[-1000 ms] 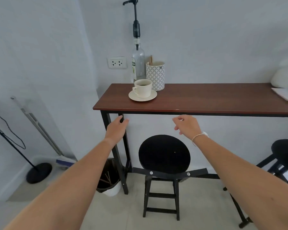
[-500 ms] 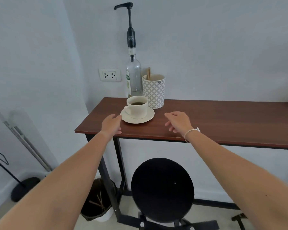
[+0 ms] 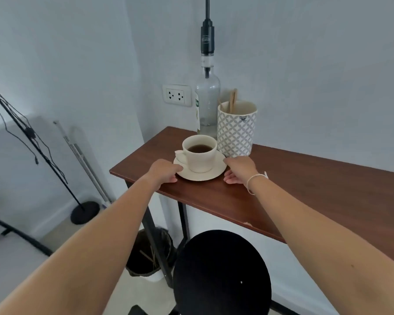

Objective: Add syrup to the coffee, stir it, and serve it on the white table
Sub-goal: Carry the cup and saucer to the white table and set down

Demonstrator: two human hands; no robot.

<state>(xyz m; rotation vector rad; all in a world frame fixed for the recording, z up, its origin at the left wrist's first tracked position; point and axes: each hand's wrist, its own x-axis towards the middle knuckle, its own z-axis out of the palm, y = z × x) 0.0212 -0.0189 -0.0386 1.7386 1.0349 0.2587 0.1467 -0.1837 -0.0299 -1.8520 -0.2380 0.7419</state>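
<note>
Two hands bracket the cream round saucer near the left end of the brown wooden tabletop. Left hand and right hand touch opposite rims, fingers loosely curled, not yet clamping, presumably to reposition the cream ceramic coffee cup beneath the clear glass pump bottle. Half a second earlier both hands hung short of the saucer.

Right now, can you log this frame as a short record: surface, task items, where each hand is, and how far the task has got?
surface: brown table, against the wall
cup: holds dark coffee, stands on a saucer
bottle: clear, with a pump, behind the cup
holder: patterned, wooden sticks inside, right of the bottle
left hand: at the saucer's left rim
right hand: at the saucer's right rim
progress: no stick in the cup; cup not lifted
</note>
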